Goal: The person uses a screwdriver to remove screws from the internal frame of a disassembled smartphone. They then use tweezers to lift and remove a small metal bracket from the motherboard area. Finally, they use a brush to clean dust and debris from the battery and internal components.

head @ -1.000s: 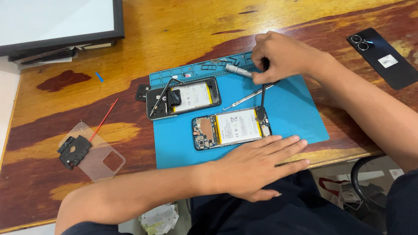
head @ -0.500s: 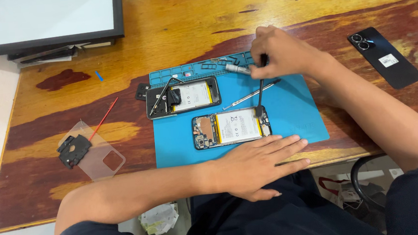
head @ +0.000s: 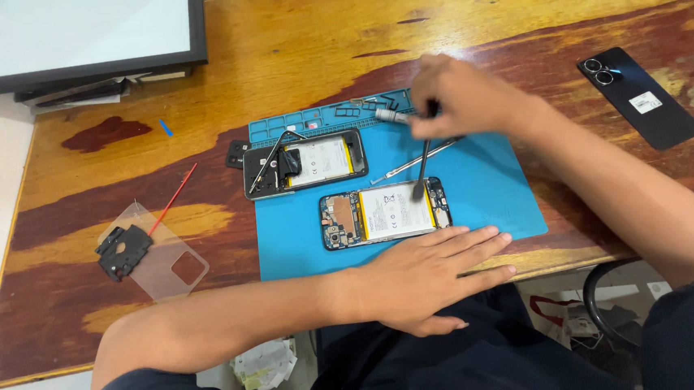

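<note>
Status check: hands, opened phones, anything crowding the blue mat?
Right hand grips black screwdriver, tip on nearer opened phone. Left hand flat at blue mat edge. Metal tweezers lie beside tool.

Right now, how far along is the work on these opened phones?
Done: both phones lie open on the blue mat, a back cover set aside. In hand: right hand holds a dark tool over the nearer phone; left hand rests flat. Left: both remain unclosed.

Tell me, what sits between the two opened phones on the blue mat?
Head view: only bare blue mat between the upper opened phone and the lower opened phone.
</note>
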